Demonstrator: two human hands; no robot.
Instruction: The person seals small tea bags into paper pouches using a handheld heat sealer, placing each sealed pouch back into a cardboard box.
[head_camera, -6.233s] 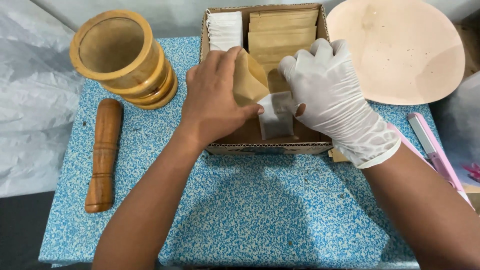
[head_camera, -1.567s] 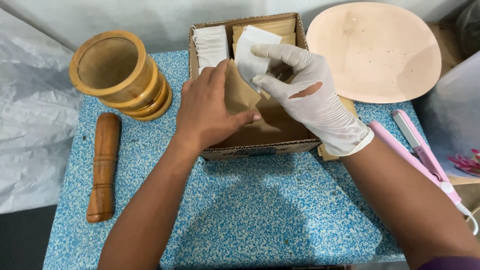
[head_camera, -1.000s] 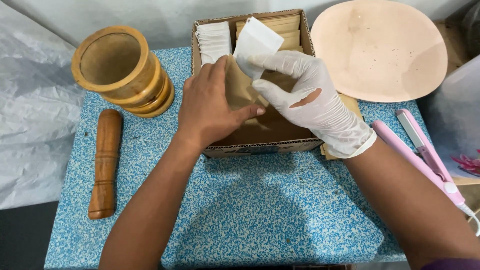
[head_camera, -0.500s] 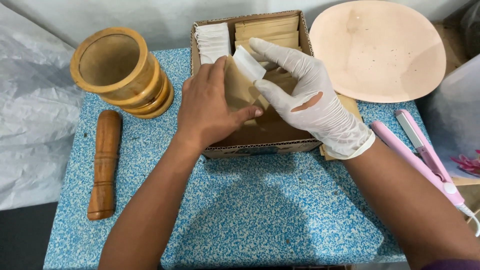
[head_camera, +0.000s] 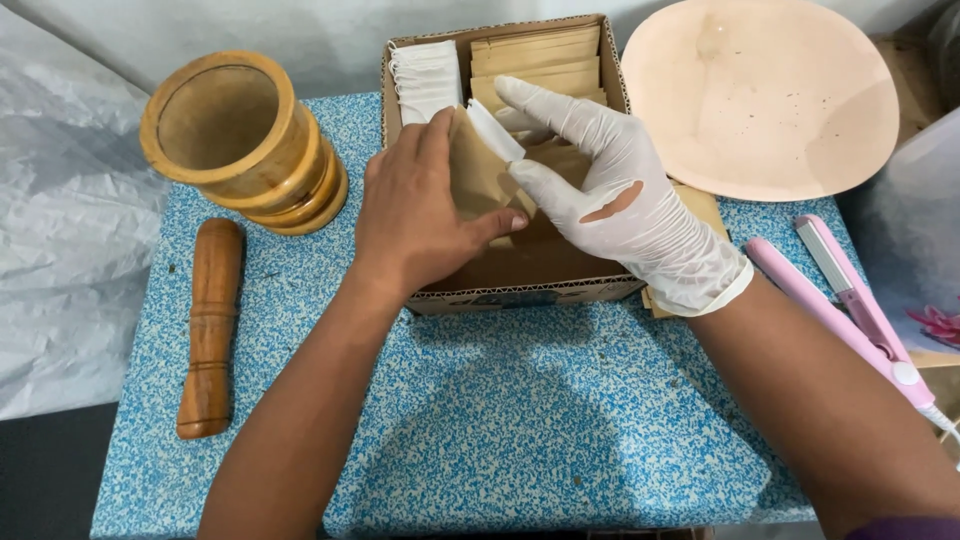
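An open cardboard box stands on a blue speckled table. Stacks of brown paper envelopes and white sachets fill its far side. My bare left hand holds a brown envelope open over the box. My right hand, in a white glove, pushes a white sachet into the envelope's mouth; only the sachet's top edge shows.
A wooden mortar stands at the far left with a wooden pestle lying in front of it. A round pale plate is at the far right. A pink hair straightener lies at the right edge. Crumpled plastic sheeting hangs left.
The white sachet was lifted up out of the box by my gloved right hand and brought down into the brown envelope, which my left hand has kept open.
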